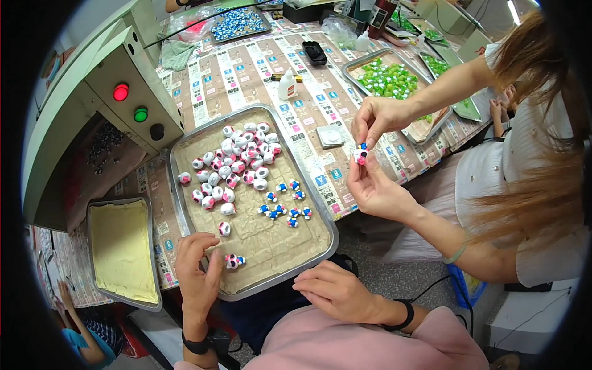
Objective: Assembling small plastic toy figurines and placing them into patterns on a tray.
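Note:
A large metal tray [265, 287] lined with brown paper lies before me. Many white-and-pink figurine heads [237, 157] are heaped in its upper half, with a single head [224, 229] apart near my hand. Several small blue-and-white figurine bodies [279, 211] sit to their right. My left hand [200, 265] is over the tray's near left edge, fingers curved and thumb apart, with nothing visibly held. Just right of its thumb lies a figurine [234, 261] with a head and a blue body together. My right hand [333, 288] rests by the tray's near right edge, fingers extended, holding nothing.
At right, another person's hands [376, 179] hold a small blue-and-pink figurine [361, 154]. A machine [105, 92] with red and green lights stands left, above a yellow-lined tray [155, 271]. Beyond are a white glue bottle [287, 85], a black container [314, 53] and a tray of green pieces [354, 65].

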`<action>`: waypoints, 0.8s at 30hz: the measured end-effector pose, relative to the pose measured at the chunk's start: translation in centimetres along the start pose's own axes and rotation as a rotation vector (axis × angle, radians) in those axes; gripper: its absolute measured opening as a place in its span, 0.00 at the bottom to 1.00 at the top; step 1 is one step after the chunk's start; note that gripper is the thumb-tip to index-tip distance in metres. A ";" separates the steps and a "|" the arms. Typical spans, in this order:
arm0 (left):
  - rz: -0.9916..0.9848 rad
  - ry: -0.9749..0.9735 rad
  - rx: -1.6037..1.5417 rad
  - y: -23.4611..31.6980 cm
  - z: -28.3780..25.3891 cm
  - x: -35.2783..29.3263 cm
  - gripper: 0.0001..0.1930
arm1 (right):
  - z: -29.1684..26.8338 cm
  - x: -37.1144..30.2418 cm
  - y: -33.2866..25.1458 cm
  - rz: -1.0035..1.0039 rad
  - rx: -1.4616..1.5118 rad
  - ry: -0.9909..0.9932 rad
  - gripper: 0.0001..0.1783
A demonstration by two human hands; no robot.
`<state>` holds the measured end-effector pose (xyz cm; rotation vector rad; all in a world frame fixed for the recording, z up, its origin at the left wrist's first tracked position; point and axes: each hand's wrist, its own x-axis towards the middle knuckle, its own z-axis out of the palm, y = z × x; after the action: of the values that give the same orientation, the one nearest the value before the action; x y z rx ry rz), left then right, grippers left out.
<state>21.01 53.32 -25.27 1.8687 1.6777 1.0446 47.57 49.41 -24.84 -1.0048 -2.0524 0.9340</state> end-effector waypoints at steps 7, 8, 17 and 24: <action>-0.021 0.019 0.014 -0.2 0.1 -0.3 0.08 | 0.1 -0.1 0.2 0.005 0.012 0.000 0.12; -0.028 0.022 0.011 -0.3 0.1 -0.3 0.08 | 0.1 -0.1 0.2 0.005 0.011 0.000 0.12; -0.045 0.033 0.015 -0.5 0.3 -0.3 0.08 | 0.1 -0.2 0.4 0.011 0.006 -0.016 0.12; -0.053 0.033 0.023 -0.5 0.3 -0.4 0.07 | 0.2 -0.3 0.5 0.002 0.010 -0.024 0.12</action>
<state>20.94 53.07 -25.90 1.8198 1.7555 1.0446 47.74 49.34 -25.37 -0.9945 -2.0653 0.9606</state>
